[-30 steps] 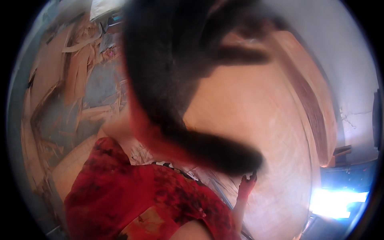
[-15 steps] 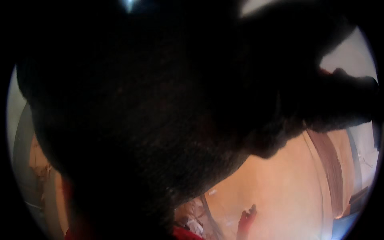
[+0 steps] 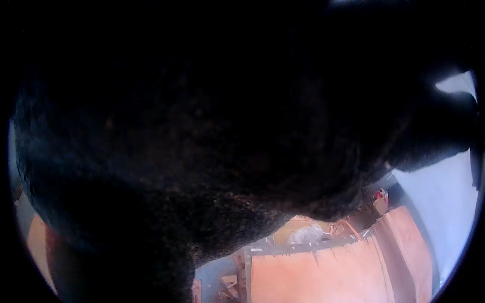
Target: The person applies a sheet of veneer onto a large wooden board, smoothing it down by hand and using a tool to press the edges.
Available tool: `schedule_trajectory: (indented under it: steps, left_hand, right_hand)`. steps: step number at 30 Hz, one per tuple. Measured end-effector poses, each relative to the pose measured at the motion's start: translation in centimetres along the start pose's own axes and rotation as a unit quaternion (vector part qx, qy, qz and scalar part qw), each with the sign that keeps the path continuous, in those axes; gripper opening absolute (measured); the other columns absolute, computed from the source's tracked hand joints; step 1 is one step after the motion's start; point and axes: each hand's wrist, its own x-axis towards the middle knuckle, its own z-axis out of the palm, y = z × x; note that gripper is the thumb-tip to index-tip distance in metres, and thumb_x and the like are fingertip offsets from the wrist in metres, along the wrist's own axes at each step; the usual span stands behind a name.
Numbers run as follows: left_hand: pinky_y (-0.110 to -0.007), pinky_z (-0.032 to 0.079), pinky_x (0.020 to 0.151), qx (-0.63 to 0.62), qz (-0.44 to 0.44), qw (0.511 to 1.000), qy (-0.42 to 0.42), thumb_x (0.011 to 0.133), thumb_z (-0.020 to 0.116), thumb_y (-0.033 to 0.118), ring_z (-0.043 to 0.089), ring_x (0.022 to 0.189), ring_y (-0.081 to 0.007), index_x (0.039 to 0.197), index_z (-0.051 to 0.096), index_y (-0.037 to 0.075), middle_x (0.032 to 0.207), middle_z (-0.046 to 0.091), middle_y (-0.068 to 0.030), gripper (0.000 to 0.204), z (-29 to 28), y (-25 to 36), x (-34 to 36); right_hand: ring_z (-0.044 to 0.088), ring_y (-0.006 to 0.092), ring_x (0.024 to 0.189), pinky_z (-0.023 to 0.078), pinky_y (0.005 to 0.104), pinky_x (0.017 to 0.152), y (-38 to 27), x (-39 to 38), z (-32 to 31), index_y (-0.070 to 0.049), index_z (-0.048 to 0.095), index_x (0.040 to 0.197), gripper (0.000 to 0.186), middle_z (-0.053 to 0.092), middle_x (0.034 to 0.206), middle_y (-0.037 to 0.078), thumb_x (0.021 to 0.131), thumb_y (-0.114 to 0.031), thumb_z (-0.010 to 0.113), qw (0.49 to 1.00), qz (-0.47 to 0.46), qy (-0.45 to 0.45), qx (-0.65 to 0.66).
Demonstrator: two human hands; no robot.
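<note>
Neither my left hand nor my right hand shows. A large, dark, blurred shape [image 3: 177, 151], very close up, covers most of the head view and hides what lies behind it. Below it, at the lower right, lies a broad flat tan sheet [image 3: 313, 275] that looks like thin wood, its far edge ragged and split. A dark brown band [image 3: 391, 262] runs along the sheet's right part.
Past the sheet's far edge sits a crumpled pale, see-through plastic piece [image 3: 308, 234] among scraps. Torn brownish scraps [image 3: 230, 285] lie left of the sheet on a bluish floor [image 3: 212, 272]. A pale bluish surface [image 3: 444, 202] rises at the right.
The view has shifted, bringing the sheet's ragged far edge and the scraps beyond into sight. A hand with a red sleeve, earlier over the sheet at the bottom, is gone from view.
</note>
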Motion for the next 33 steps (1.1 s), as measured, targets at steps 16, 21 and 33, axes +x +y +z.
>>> schedule_trajectory:
  steps: [16, 21, 33]
  left_hand:
    - [-0.046, 0.044, 0.105, -0.117, 0.022, 0.99, -0.078, 0.089, 0.067, 0.005, 0.043, 0.137, -0.0307, 0.153, 0.024, 0.002, 0.152, 0.039, -0.0139, 0.078, -26.2, -18.7, 20.7]
    - [-0.046, 0.044, 0.105, -0.163, 0.05, 0.981, -0.092, 0.088, 0.066, 0.004, 0.044, 0.136, -0.0305, 0.153, 0.025, 0.002, 0.151, 0.04, -0.0142, 0.077, -28.9, -25.5, 28.1]
    - [-0.045, 0.045, 0.105, -0.224, 0.044, 0.96, -0.16, 0.088, 0.066, 0.003, 0.047, 0.134, -0.03, 0.152, 0.026, 0.001, 0.149, 0.043, -0.015, 0.075, -31.4, -40.6, 48.9]
  right_hand:
    - [0.048, 0.0339, 0.125, 0.035, 0.0491, 0.107, -6.1, 10.3, 10.5, -0.015, 0.062, 0.124, 0.053, 0.059, 0.126, 0.011, 0.083, -0.046, 0.073, 0.948, 0.261, -0.059, -0.173]
    - [0.054, 0.0338, 0.114, 0.044, 0.0473, 0.097, -7.3, 12.4, 13.0, -0.013, 0.067, 0.112, 0.034, 0.065, 0.115, 0.01, 0.088, -0.037, 0.07, 0.902, 0.327, 0.104, -0.262]
    - [0.056, 0.0371, 0.114, 0.048, 0.0444, 0.092, -6.3, 20.0, 16.5, -0.007, 0.064, 0.118, 0.041, 0.061, 0.124, 0.019, 0.087, -0.033, 0.065, 0.782, 0.563, 0.187, -0.19]
